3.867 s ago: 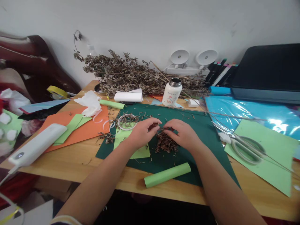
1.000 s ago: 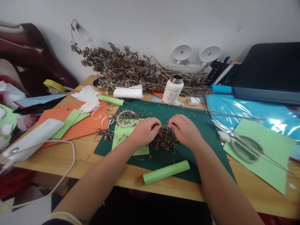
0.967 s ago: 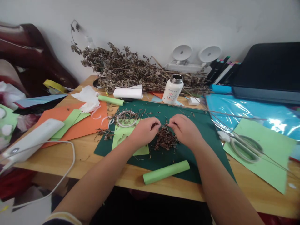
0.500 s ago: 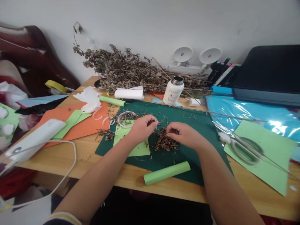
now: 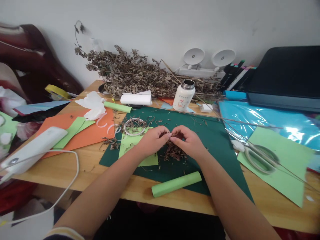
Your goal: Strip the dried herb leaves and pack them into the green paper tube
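My left hand (image 5: 155, 139) and my right hand (image 5: 187, 140) meet at the fingertips above a heap of crumbled dried leaves (image 5: 174, 152). Both hands are closed in a pinch; a small bit of dried leaf shows between the right fingers, while what the left pinches is hidden. Under the heap lies a dark green mat (image 5: 207, 150). Beside my left hand is a light green paper sheet (image 5: 125, 151) with a white ring (image 5: 134, 134) and leaf scraps on it. A rolled green paper tube (image 5: 176, 184) lies in front of the heap.
A large bunch of dried plants (image 5: 140, 73) lies along the wall. An uncapped white bottle (image 5: 183, 96) stands behind the mat. Scissors (image 5: 262, 156) rest on green paper at the right. A white device (image 5: 35, 150) with a cable lies left, near orange paper (image 5: 75, 138).
My right hand has moved left until its fingertips meet those of my left hand. The view has shifted slightly.
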Available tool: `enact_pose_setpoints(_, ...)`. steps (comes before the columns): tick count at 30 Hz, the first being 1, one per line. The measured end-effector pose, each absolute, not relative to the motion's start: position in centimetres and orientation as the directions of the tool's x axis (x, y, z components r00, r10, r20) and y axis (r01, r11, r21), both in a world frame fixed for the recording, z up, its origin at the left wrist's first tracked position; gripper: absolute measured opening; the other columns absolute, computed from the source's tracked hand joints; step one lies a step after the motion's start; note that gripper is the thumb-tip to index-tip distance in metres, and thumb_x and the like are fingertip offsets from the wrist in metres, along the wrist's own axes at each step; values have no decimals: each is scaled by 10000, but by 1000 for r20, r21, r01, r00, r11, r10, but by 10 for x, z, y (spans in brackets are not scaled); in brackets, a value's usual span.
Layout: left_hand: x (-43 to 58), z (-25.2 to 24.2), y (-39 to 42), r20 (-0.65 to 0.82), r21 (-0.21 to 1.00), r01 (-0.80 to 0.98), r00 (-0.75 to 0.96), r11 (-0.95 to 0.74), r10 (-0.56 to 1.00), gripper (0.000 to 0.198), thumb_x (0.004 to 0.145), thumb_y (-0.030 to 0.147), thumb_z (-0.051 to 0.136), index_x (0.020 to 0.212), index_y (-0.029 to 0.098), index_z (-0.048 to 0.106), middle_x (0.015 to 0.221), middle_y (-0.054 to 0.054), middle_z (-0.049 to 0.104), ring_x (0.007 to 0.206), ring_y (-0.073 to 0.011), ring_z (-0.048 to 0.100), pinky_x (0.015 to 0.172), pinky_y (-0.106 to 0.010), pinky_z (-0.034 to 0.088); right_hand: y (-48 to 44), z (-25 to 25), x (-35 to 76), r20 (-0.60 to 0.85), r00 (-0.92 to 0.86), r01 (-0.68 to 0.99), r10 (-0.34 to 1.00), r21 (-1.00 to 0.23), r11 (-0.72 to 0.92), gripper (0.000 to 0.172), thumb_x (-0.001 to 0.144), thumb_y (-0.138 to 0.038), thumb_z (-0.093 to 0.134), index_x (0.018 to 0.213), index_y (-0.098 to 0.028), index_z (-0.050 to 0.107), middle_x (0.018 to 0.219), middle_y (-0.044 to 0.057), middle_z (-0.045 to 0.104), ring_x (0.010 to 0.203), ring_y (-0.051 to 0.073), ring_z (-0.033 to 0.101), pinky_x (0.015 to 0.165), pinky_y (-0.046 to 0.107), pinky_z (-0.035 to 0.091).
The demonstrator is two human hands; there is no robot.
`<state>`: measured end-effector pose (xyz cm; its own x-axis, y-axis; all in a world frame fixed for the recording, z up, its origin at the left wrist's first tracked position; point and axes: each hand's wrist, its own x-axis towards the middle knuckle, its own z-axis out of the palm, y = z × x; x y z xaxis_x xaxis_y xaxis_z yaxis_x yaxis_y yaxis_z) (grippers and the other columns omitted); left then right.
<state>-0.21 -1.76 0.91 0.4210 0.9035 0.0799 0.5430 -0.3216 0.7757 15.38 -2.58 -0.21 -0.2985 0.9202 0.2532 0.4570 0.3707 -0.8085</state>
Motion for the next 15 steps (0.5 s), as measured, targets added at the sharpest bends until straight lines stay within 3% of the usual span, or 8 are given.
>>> enact_pose_setpoints(4, -3, 10, -17, 109, 729, 579, 430, -366, 896, 186, 750, 295, 402, 647, 168, 491, 599, 27, 497, 581, -102, 453, 531, -212, 332, -25, 0, 155, 298, -303, 455, 905, -789, 412, 62, 703, -240, 514, 741, -190, 510, 662, -13, 512, 543, 85, 456, 498, 205, 385)
enact_pose_setpoints(15, -4, 9, -14, 14, 968, 226, 381, -108, 924, 120, 705, 252, 489, 766, 150, 506, 615, 35, 485, 509, -55, 445, 516, -189, 380, -20, -5, 158, 323, -344, 580, 882, -665, 470, 54, 733, -195, 480, 681, -188, 497, 643, -15, 519, 606, 104, 457, 560, 218, 358)
